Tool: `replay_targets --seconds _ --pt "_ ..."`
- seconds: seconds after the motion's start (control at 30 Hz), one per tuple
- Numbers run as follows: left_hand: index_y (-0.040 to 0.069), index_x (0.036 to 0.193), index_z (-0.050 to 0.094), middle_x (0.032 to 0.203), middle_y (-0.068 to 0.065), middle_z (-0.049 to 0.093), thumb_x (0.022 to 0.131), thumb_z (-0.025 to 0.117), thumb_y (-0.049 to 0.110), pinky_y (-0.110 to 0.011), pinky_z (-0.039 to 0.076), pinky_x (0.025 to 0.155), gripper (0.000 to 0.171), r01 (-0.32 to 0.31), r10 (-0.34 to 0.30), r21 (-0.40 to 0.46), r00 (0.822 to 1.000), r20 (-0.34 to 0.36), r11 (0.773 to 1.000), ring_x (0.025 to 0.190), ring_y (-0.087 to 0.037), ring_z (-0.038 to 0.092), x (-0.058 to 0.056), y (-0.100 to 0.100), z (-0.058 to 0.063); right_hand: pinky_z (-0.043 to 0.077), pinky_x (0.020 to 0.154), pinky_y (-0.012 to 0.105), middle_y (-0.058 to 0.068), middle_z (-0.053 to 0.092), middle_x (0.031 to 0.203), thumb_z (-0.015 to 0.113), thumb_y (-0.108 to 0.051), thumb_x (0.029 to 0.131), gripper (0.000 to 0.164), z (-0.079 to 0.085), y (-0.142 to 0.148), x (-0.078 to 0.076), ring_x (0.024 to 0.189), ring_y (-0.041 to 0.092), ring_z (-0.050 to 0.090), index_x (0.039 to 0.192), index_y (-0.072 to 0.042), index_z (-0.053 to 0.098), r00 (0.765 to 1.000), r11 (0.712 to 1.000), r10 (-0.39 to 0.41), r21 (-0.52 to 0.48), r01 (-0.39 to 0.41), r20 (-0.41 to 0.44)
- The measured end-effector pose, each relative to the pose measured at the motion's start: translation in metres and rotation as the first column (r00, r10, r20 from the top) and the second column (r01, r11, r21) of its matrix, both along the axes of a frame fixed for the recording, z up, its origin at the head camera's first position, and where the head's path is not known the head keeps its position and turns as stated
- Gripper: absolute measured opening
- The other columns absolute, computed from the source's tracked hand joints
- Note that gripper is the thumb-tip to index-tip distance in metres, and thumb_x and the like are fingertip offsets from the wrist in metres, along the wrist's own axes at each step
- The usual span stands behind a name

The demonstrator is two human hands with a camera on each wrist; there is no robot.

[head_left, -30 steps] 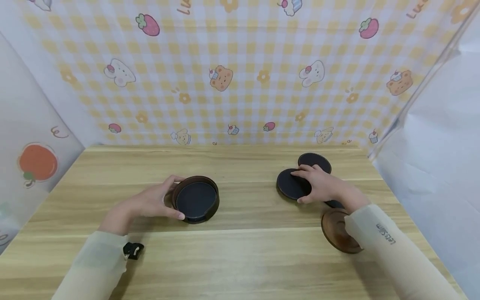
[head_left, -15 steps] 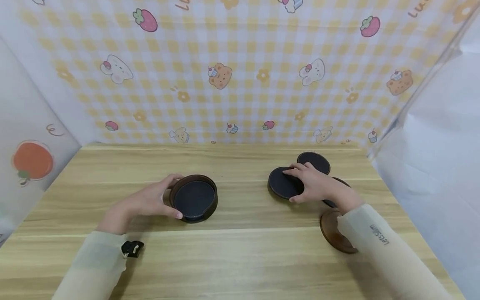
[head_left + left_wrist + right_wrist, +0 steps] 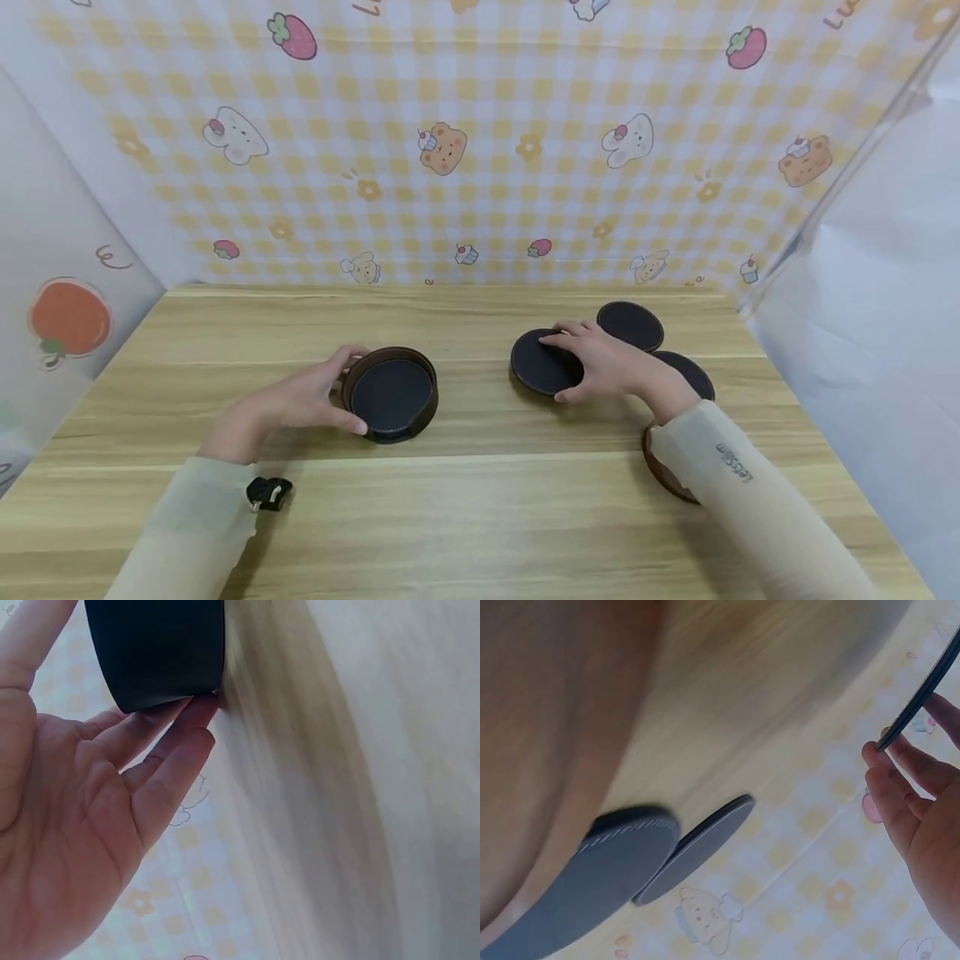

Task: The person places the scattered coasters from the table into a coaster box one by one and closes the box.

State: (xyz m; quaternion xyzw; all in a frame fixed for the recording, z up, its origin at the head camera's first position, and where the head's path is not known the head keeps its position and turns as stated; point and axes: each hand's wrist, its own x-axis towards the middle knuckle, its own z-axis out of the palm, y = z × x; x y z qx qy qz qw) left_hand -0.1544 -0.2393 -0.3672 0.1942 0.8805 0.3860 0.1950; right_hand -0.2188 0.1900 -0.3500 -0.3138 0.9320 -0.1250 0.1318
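Left hand [image 3: 303, 402] clasps a round dark-brown leathery holder [image 3: 426, 417], right hand [image 3: 611, 363] pinches a round black leathery disc [image 3: 538, 367], likely light, stiff, best rim-held

The wood-grain table [image 3: 480, 525] runs back to a yellow-and-white checked backdrop [image 3: 480, 83], which rises behind its far edge and is printed with strawberries [image 3: 302, 40], bears [image 3: 447, 152] and rabbits [image 3: 242, 137]. A white sheet [image 3: 45, 183] with a large orange-red fruit print [image 3: 70, 315] stands along the table's left edge, and a plain, creased white sheet [image 3: 870, 350] along its right edge. Nearer that right edge than the left lies a brown round piece [image 3: 663, 478], mostly hidden, one curved side showing.
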Motion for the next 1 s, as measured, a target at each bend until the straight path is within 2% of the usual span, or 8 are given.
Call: replay_targets --seconds 0.53,1.0 --pt "0.004 0.148 0.016 0.142 -0.030 0.046 0.079 0.085 0.023 -0.060 0.038 0.108 0.100 0.024 -0.028 0.062 0.997 0.069 0.998 0.130 -0.044 0.049 -0.005 -0.001 -0.003 0.040 0.109 0.054 0.019 0.034 0.158 0.079 -0.044 0.078 0.083 0.004 -0.050 -0.001 0.140 0.039 0.036 0.149 -0.017 0.045 0.992 0.991 0.125 -0.037 -0.126 -0.025" --pt "0.005 0.148 0.016 0.143 -0.031 0.045 0.079 0.085 0.026 -0.063 0.035 0.108 0.100 0.012 -0.014 0.026 0.998 0.064 1.000 0.135 -0.048 0.042 -0.002 -0.001 -0.001 0.042 0.109 0.047 0.016 0.033 0.159 0.079 -0.045 0.078 0.084 0.004 -0.101 0.005 0.138 0.032 0.036 0.150 -0.018 0.045 0.979 0.975 0.204 -0.088 -0.204 -0.014"
